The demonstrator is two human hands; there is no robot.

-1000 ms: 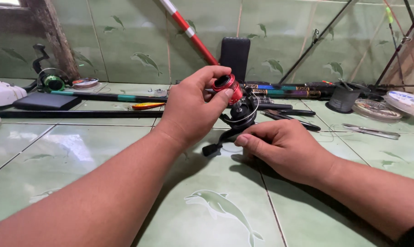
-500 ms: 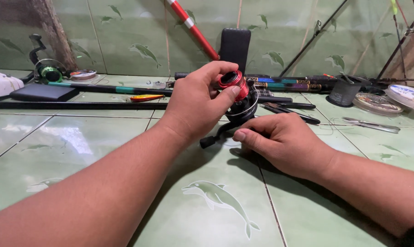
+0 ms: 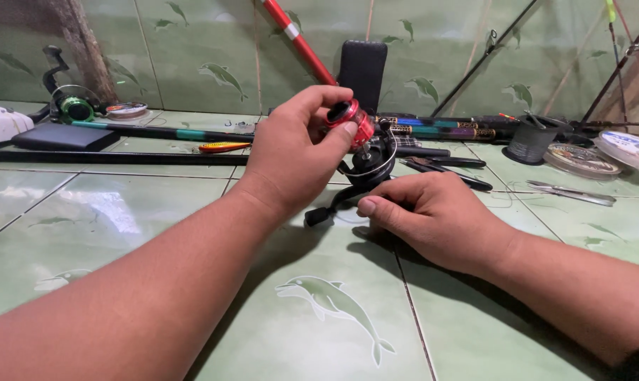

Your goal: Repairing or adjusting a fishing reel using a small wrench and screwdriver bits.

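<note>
The left hand [image 3: 291,152] comes in from the lower left, with the arm stretched long over the green tiled tabletop [image 3: 122,226]. The hand is lifted and bent at the wrist. Its fingers [image 3: 319,95] curl around the red spool [image 3: 351,120] and pinch it, thumb on the near side. The spool sits at the top of the black reel [image 3: 372,166], in the middle of the view, just above the tabletop.

The right hand [image 3: 439,215] comes in from the lower right. It lies low on the tabletop, knuckles up. Its fingers are closed on the lower part of the reel, and the thumb points left toward the black handle [image 3: 326,208].

Behind the hands lie some rods [image 3: 157,132], a green reel [image 3: 72,106] on the left, and a red pole [image 3: 298,42] leaning on the wall.
</note>
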